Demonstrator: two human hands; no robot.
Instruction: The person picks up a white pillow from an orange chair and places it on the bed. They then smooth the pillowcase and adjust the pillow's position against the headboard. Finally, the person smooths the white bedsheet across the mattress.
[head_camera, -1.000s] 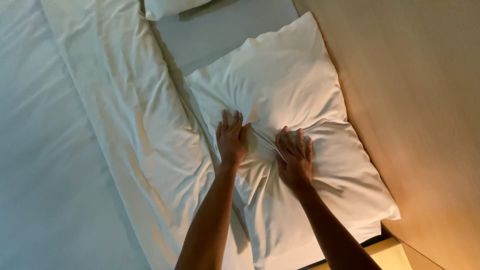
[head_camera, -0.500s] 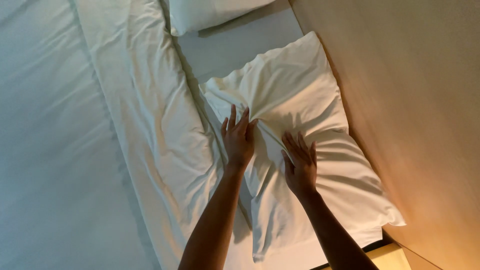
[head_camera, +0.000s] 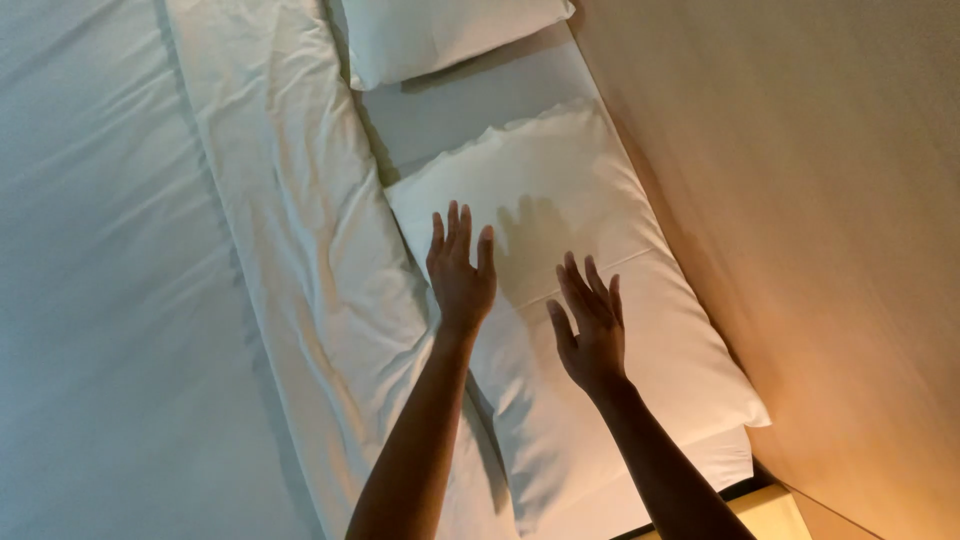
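A white pillow lies flat on the bed next to the wooden headboard. My left hand hovers over the pillow's left edge, fingers spread, holding nothing. Over the pillow's middle my right hand is also lifted and spread, empty. Both hands cast shadows on the pillowcase, which looks smooth apart from a crease across it.
A second white pillow lies further up the bed. A folded-back white duvet runs along the left of the pillows, with the flat sheet beyond it. The wooden headboard panel fills the right side.
Both hands were pressing into the pillow and bunching it; now they have lifted off with fingers spread, and the pillow lies flatter and smoother. The view has shifted up the bed.
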